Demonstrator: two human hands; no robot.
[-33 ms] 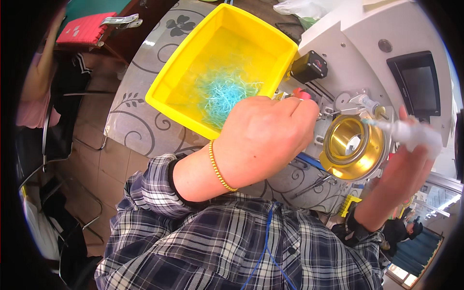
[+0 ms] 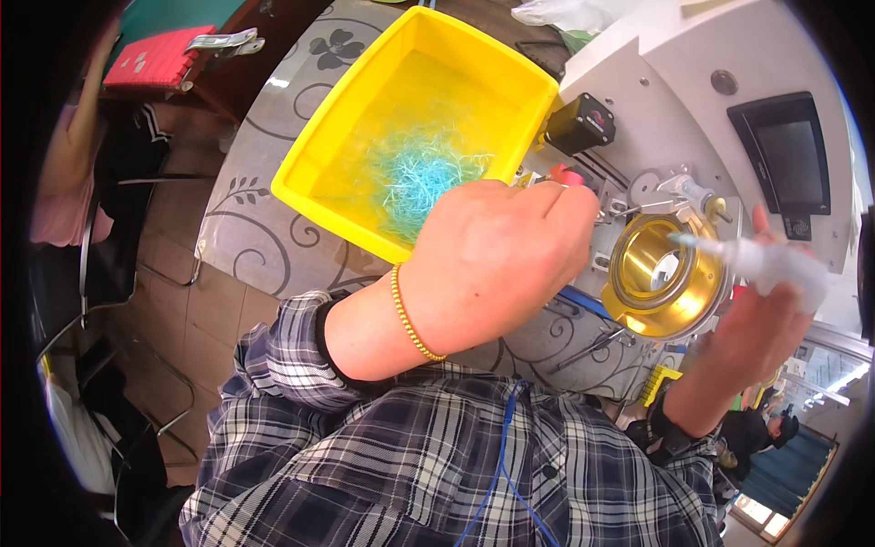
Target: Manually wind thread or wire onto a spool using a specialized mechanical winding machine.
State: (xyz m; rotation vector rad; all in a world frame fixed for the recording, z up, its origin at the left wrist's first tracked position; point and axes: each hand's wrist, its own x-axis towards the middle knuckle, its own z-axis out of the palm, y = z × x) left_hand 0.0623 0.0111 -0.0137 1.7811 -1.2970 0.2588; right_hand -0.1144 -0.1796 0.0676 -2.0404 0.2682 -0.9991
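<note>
My left hand [image 2: 501,255] is closed, knuckles up, over small metal parts of a white machine [image 2: 674,55]. Its fingertips are hidden, so what they hold does not show. A red piece [image 2: 567,175] peeks out just past the knuckles. In my right hand [image 2: 761,324] is a white squeeze bottle [image 2: 782,266], blurred, tilted with its thin nozzle pointing left. The nozzle's bluish tip hovers over the rim of a shiny gold ring [image 2: 629,314] on the machine; contact cannot be judged. Left of my left hand, a yellow tub [image 2: 342,223] holds a tangle of light-blue strands [image 2: 419,182].
A black motor [image 2: 581,125] and a dark screen [image 2: 791,150] sit on the machine. Below the ring lie a metal tool [image 2: 592,351] and a yellow block [image 2: 658,385]. At far left, a person's arm [image 2: 82,128] shows near a red book [image 2: 150,56].
The squeeze bottle in my right hand has shifted slightly left and down, its tip moving farther over the gold ring. My left hand stays almost where it was.
</note>
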